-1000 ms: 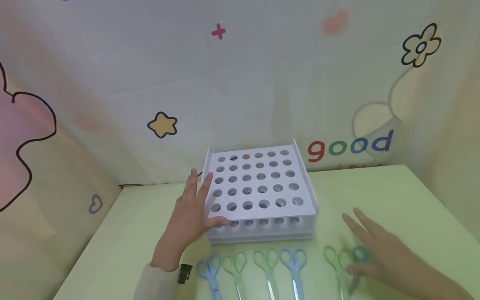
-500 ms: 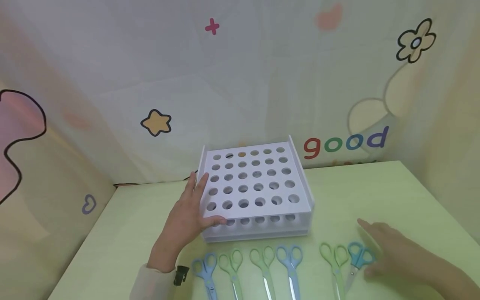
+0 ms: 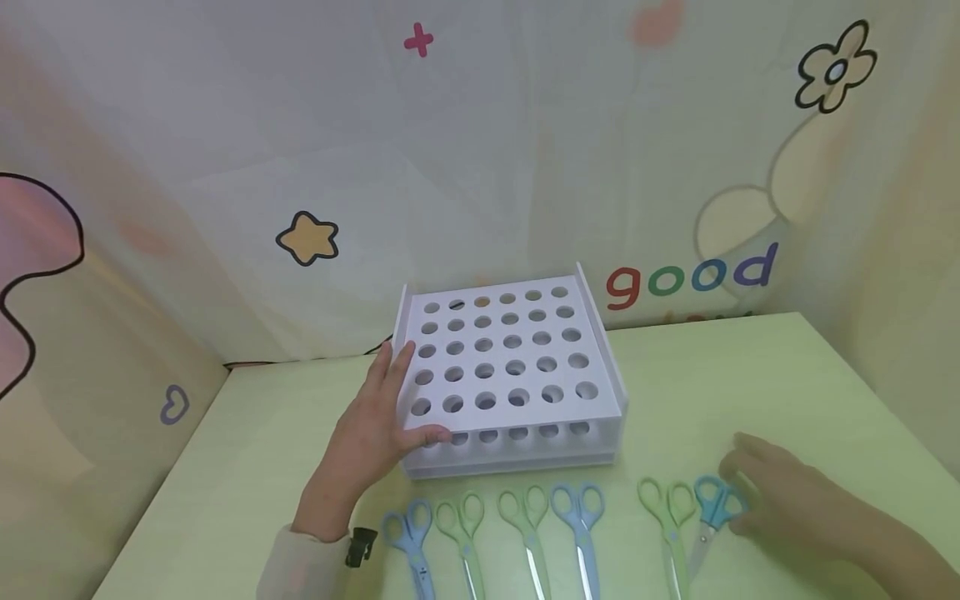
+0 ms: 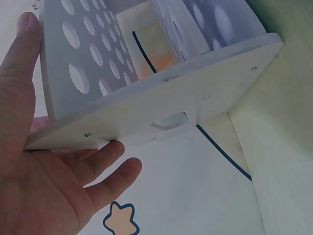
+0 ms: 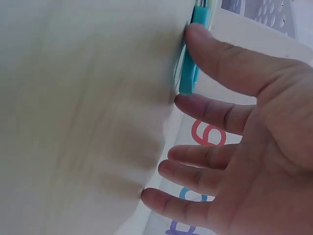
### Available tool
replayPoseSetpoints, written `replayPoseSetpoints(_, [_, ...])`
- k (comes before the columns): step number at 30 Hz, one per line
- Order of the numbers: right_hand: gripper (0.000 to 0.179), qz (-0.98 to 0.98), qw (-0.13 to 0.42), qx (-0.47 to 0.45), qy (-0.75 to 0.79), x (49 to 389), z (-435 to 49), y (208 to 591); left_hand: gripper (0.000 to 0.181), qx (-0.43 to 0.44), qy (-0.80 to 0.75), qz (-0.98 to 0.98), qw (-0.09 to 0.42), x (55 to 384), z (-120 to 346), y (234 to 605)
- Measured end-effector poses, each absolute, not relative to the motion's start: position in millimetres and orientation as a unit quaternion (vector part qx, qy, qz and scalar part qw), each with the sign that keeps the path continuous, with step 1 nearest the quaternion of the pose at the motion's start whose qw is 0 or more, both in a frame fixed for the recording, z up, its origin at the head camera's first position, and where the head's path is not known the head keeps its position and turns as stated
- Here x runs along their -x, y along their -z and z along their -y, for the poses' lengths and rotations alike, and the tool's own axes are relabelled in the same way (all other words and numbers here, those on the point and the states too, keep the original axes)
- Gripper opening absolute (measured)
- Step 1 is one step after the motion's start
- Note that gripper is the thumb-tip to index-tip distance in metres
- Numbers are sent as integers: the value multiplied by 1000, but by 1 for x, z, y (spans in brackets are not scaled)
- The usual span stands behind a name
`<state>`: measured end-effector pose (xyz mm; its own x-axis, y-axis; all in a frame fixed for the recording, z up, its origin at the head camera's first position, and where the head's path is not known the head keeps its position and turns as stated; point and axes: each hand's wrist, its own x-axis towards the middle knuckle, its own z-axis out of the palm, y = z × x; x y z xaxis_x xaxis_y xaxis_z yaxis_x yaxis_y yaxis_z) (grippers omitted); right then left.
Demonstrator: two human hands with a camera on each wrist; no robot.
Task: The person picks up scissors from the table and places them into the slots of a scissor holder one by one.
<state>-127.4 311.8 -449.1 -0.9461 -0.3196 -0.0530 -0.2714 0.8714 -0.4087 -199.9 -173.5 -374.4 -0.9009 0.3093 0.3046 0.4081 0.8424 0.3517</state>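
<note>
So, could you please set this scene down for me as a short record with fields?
Surface: pale green table
Container: white rack with rows of round holes
Lined up, left to right: blue scissors, green scissors, second green scissors, second blue scissors, third green scissors, teal scissors
Left hand: thumb on the rack's front, fingers along its left side
Right hand: at the teal handles; whether it grips is unclear
Background: printed backdrop
</note>
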Motion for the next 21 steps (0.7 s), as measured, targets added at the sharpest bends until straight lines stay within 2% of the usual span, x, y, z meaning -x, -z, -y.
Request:
replayPoseSetpoints(6, [33,-966,55,170,185,130,-309,444,117,189,211,952,115,200,173,373])
replayPoseSetpoints(13, [31,-965,36,202,163,132,-313,448,118,179,209,955,108,201,173,373])
replayPoseSetpoints(21, [33,-971,48,166,167,134,-320,438,124,157,211,961,80,201,172,371])
